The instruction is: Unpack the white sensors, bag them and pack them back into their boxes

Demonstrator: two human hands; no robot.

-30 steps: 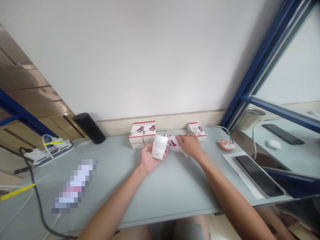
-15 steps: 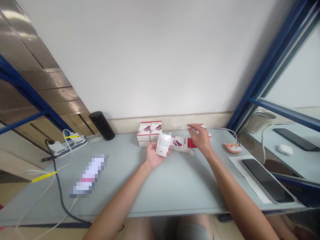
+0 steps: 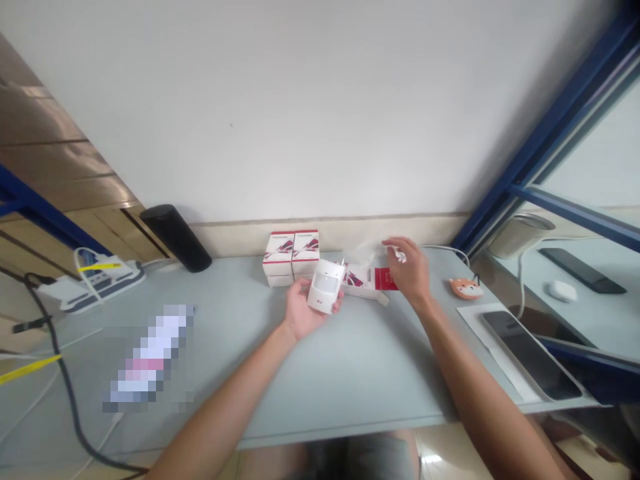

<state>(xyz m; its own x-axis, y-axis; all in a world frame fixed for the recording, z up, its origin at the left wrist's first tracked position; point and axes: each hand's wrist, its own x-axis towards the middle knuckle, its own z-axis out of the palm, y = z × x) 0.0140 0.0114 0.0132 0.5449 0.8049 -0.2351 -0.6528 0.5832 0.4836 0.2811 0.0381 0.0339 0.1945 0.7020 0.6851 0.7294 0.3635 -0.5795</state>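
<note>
A white motion sensor (image 3: 326,287) with a short antenna rests upright in my left hand (image 3: 303,312), its window turned toward me and my fingers wrapped around its sides. Farther right, my right hand (image 3: 411,270) is curled with its fingers pinched at the edge of what looks like a clear plastic bag (image 3: 363,253). Something small and white (image 3: 400,255) shows by those fingers, too blurred to name. Between the hands lies an opened white box (image 3: 364,288) with a red flap (image 3: 386,279), partly behind the sensor.
Closed white-and-red boxes (image 3: 291,250) stand stacked by the wall. A black cylinder (image 3: 177,239), a power strip (image 3: 107,285) with cables and a pixelated phone (image 3: 150,357) are on the left. At right are an orange animal-faced case (image 3: 466,288) and a dark phone (image 3: 533,353).
The view has shifted slightly, closer to the table. My right hand has turned and moved a little right, and clear plastic now shows beside it. My left hand still holds the motion sensor.
</note>
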